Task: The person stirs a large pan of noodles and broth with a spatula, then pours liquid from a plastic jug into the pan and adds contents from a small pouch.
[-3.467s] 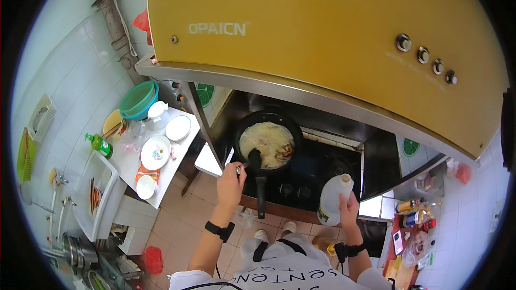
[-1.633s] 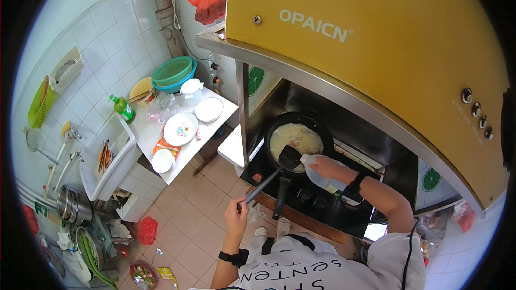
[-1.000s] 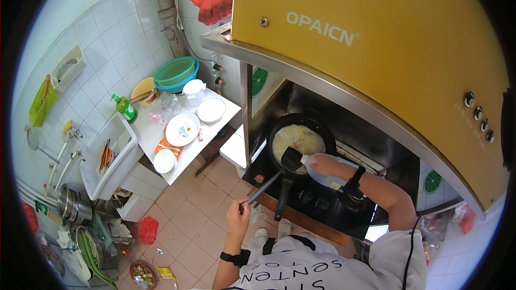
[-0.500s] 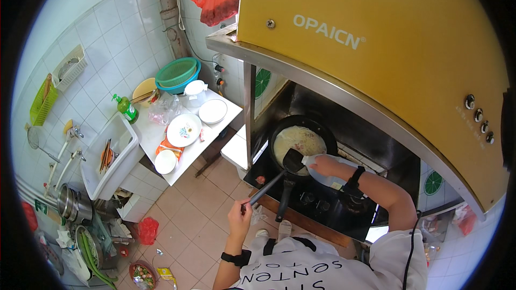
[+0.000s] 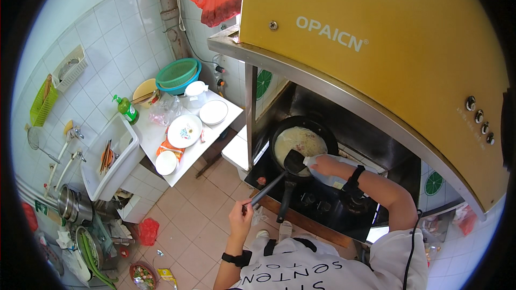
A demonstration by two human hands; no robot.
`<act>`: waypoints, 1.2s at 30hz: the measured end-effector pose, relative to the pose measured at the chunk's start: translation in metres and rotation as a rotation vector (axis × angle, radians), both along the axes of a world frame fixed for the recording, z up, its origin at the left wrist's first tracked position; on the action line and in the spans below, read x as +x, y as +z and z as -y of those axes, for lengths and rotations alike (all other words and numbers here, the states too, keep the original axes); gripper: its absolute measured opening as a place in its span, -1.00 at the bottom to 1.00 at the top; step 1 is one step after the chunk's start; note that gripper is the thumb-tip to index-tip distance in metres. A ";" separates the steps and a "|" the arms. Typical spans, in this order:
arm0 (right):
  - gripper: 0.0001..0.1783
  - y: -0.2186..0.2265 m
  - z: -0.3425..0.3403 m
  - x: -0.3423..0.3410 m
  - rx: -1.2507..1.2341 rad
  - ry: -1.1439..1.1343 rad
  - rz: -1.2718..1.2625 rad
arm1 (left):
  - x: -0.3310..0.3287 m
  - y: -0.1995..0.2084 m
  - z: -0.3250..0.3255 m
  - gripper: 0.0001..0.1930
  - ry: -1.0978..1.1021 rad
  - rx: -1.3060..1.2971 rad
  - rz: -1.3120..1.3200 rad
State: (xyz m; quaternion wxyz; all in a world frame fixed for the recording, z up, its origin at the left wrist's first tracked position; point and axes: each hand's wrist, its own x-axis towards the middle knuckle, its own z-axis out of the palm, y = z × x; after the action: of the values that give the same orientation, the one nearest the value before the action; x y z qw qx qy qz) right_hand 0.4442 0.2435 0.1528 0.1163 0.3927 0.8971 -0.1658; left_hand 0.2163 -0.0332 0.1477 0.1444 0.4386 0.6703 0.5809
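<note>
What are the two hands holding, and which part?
The left hand holds the spatula by its handle end; the right hand holds the plastic jug near its neck.

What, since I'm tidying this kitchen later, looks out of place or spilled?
A crumpled red bag and a yellow packet lie loose on the floor, which looks untidy. A small reddish patch on the stove, near the pan, could be food or a reflection; I cannot tell.

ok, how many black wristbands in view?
2. One black wristband is on the wrist of the left hand, which grips a grey-handled black spatula; the other is on the wrist of the right hand, which holds a translucent plastic bottle. No others show.
</note>
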 end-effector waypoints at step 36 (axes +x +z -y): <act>-0.58 -0.004 -0.004 -0.006 -0.040 -0.012 0.040 | -0.001 0.003 0.001 -0.90 -0.026 -0.009 -0.011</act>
State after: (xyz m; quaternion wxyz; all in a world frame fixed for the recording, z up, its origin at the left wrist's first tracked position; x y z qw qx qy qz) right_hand 0.4383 0.2479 0.1485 0.1409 0.3989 0.8888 -0.1765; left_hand 0.2156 -0.0346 0.1512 0.1505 0.4498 0.6680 0.5734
